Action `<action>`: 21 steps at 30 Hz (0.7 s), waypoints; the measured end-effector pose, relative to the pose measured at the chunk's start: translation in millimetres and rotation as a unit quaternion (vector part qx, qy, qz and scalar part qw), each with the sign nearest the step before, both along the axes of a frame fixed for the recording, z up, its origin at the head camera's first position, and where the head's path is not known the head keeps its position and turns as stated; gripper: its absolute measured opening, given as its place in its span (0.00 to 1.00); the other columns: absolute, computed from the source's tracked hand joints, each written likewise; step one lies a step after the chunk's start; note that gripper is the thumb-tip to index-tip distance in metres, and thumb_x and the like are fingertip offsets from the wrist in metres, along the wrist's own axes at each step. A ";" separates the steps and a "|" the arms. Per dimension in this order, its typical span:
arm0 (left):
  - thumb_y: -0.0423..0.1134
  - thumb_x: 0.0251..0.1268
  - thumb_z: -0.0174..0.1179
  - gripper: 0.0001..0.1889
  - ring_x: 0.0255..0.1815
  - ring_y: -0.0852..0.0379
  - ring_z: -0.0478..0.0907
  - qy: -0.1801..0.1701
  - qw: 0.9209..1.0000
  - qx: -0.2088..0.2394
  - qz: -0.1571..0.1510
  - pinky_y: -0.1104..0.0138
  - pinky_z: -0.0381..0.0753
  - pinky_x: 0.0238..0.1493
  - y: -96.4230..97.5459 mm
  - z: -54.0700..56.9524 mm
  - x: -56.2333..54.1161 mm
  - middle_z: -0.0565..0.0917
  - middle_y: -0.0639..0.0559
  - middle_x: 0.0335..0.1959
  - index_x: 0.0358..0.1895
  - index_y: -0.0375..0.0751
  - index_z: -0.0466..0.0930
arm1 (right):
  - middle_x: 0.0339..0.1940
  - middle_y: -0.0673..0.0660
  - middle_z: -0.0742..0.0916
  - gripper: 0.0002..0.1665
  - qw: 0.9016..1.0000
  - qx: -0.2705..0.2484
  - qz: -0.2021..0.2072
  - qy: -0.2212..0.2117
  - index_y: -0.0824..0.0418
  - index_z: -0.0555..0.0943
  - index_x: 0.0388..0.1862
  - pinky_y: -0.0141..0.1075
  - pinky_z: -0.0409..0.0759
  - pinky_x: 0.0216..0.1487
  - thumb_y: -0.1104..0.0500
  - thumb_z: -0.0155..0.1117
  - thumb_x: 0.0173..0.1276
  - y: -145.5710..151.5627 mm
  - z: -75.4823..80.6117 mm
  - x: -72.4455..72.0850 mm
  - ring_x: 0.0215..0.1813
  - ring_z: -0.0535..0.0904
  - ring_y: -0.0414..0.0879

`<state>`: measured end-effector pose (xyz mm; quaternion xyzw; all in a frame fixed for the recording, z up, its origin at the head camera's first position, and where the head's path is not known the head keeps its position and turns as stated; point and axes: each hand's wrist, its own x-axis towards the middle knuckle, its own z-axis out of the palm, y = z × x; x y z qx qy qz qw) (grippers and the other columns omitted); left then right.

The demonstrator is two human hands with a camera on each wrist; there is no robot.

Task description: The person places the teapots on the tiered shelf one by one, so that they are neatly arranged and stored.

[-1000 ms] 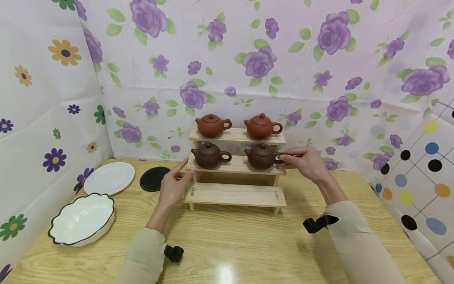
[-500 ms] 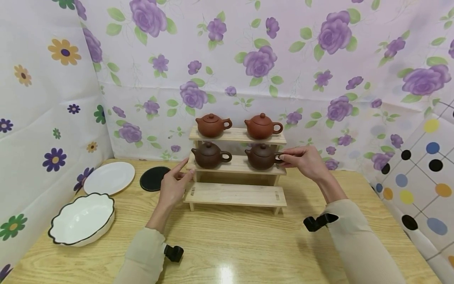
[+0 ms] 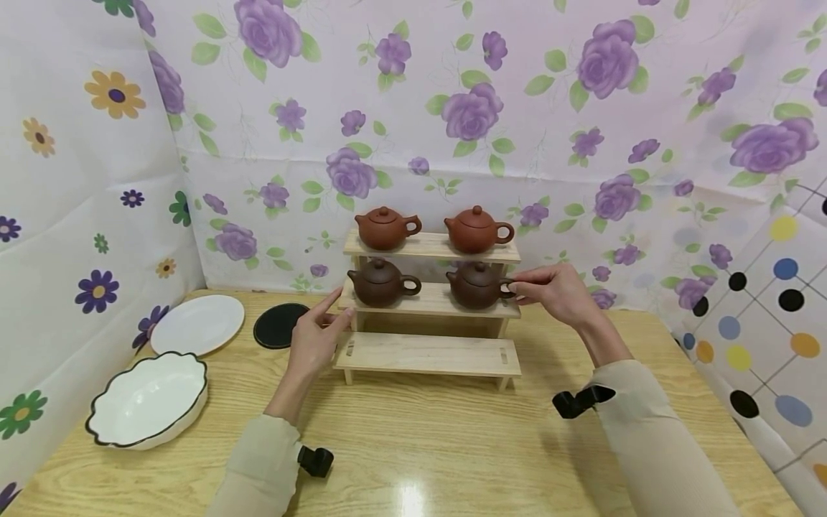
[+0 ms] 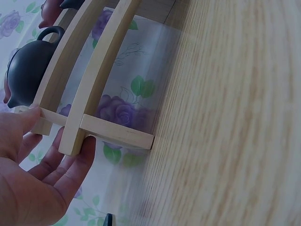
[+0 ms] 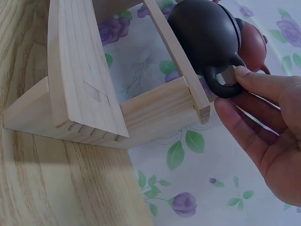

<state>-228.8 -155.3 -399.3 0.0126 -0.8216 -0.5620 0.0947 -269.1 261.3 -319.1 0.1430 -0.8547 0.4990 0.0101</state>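
Observation:
A three-step wooden stand [image 3: 429,353] stands mid-table. My right hand [image 3: 561,294] pinches the handle of the dark brown teapot [image 3: 474,287] at the middle step's right end, thumb on one side of the loop and fingers on the other. At the stand's left end, my left hand [image 3: 316,339] grips the wood; in the left wrist view its thumb [image 4: 29,117] lies at the middle step's edge and the fingers [image 4: 77,169] curl beneath. Another dark brown teapot [image 3: 377,284] sits on the left of that step. Two reddish-brown teapots, left [image 3: 384,231] and right [image 3: 474,233], occupy the top step.
Left of the stand lie a round black mat [image 3: 279,327] and a white plate [image 3: 197,327]. Nearer the front is a white scalloped bowl [image 3: 148,402] with a dark rim. Flowered cloth [image 3: 413,86] hangs behind the wooden table [image 3: 413,438].

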 end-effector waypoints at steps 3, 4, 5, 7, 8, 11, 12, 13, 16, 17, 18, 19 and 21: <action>0.53 0.79 0.63 0.29 0.24 0.61 0.75 0.001 1.000 0.001 0.001 0.69 0.71 0.25 0.3 0.2 0.1 0.91 0.40 0.47 0.79 0.62 0.72 | 0.56 0.74 0.88 0.18 1.000 -0.007 0.003 0.003 0.73 0.88 0.57 0.36 0.89 0.46 0.62 0.70 0.76 -0.1 -0.6 -0.1 0.41 0.91 0.38; 0.53 0.79 0.63 0.28 0.25 0.61 0.76 0.001 1.000 0.001 0.002 0.69 0.71 0.26 0.4 0.2 0.1 0.91 0.40 0.47 0.79 0.62 0.72 | 0.56 0.74 0.88 0.17 1.000 -0.009 0.004 0.003 0.73 0.88 0.56 0.36 0.89 0.46 0.62 0.70 0.76 -0.1 -0.8 -0.3 0.41 0.91 0.39; 0.53 0.79 0.63 0.28 0.26 0.60 0.76 0.002 1.000 0.001 0.004 0.69 0.72 0.26 0.4 0.0 0.1 0.91 0.41 0.46 0.78 0.62 0.72 | 0.56 0.74 0.88 0.17 1.000 -0.010 0.004 0.004 0.73 0.88 0.56 0.36 0.89 0.46 0.62 0.70 0.76 -0.3 -1.0 -0.5 0.41 0.91 0.39; 0.53 0.79 0.63 0.28 0.29 0.59 0.78 0.002 1.000 0.001 0.004 0.68 0.72 0.27 0.3 0.2 0.2 0.91 0.40 0.46 0.79 0.62 0.72 | 0.56 0.75 0.88 0.17 1.000 -0.013 0.004 0.004 0.74 0.88 0.56 0.37 0.90 0.46 0.63 0.70 0.76 -0.8 -1.1 -1.1 0.40 0.91 0.40; 0.53 0.79 0.63 0.28 0.30 0.58 0.79 0.002 1.000 0.001 0.004 0.68 0.72 0.27 0.2 0.4 0.3 0.91 0.40 0.46 0.79 0.62 0.72 | 0.56 0.75 0.88 0.17 1.000 -0.013 0.004 0.003 0.74 0.88 0.56 0.38 0.90 0.46 0.63 0.70 0.76 -1.3 -1.0 -1.2 0.40 0.91 0.40; 0.53 0.79 0.63 0.29 0.32 0.58 0.80 0.001 1.000 0.001 0.004 0.68 0.72 0.28 -0.1 0.7 0.5 0.91 0.40 0.47 0.79 0.62 0.72 | 0.56 0.75 0.88 0.17 1.000 -0.009 0.000 -0.001 0.73 0.88 0.56 0.40 0.90 0.47 0.62 0.70 0.76 -2.7 -0.6 -2.0 0.39 0.92 0.40; 0.53 0.79 0.63 0.29 0.31 0.58 0.79 0.000 1.000 0.001 0.003 0.68 0.71 0.27 -0.2 0.9 0.7 0.91 0.40 0.47 0.79 0.63 0.72 | 0.56 0.75 0.88 0.17 1.000 -0.007 -0.002 -0.003 0.73 0.88 0.56 0.40 0.90 0.48 0.62 0.70 0.76 -3.1 -0.4 -2.1 0.39 0.92 0.40; 0.53 0.79 0.63 0.29 0.31 0.58 0.79 -0.001 1.000 0.001 0.003 0.68 0.71 0.27 -0.2 0.9 0.7 0.91 0.40 0.47 0.79 0.63 0.72 | 0.57 0.74 0.88 0.18 1.000 -0.004 -0.004 -0.005 0.73 0.88 0.57 0.41 0.90 0.48 0.61 0.70 0.76 -3.6 -0.2 -2.1 0.40 0.91 0.40; 0.53 0.79 0.62 0.29 0.28 0.58 0.79 -0.002 1.000 0.002 0.000 0.68 0.69 0.24 -0.4 0.5 0.9 0.91 0.40 0.47 0.79 0.62 0.71 | 0.57 0.73 0.88 0.18 1.000 0.001 -0.006 -0.008 0.72 0.88 0.57 0.39 0.90 0.47 0.60 0.71 0.76 -4.0 0.0 -2.3 0.40 0.91 0.40; 0.53 0.79 0.62 0.29 0.28 0.58 0.79 -0.002 1.000 0.003 -0.001 0.68 0.69 0.24 -0.3 0.2 1.0 0.91 0.40 0.47 0.79 0.62 0.71 | 0.57 0.73 0.89 0.18 1.000 0.001 -0.006 -0.009 0.72 0.88 0.56 0.38 0.89 0.47 0.60 0.71 0.76 -4.2 0.1 -2.0 0.40 0.91 0.40; 0.53 0.79 0.62 0.29 0.28 0.58 0.79 -0.002 1.000 0.003 -0.002 0.68 0.69 0.24 -0.3 0.0 1.0 0.91 0.40 0.47 0.79 0.62 0.71 | 0.56 0.72 0.89 0.18 1.000 0.001 -0.006 -0.010 0.71 0.88 0.56 0.37 0.89 0.46 0.59 0.71 0.75 -4.2 0.1 -1.9 0.40 0.91 0.41; 0.53 0.79 0.62 0.29 0.27 0.58 0.79 -0.002 1.000 0.004 -0.003 0.68 0.69 0.23 -0.3 -0.2 0.9 0.91 0.40 0.47 0.79 0.61 0.71 | 0.56 0.72 0.89 0.18 1.000 0.000 -0.006 -0.010 0.71 0.88 0.57 0.37 0.89 0.46 0.59 0.71 0.75 -4.0 0.1 -1.7 0.40 0.92 0.41; 0.54 0.79 0.62 0.29 0.27 0.59 0.78 -0.001 1.000 0.005 -0.005 0.68 0.69 0.24 -0.2 -0.5 0.7 0.91 0.40 0.46 0.79 0.62 0.71 | 0.56 0.72 0.89 0.18 1.000 -0.001 -0.005 -0.010 0.71 0.88 0.57 0.37 0.89 0.46 0.59 0.71 0.75 -3.5 0.3 -1.2 0.40 0.92 0.42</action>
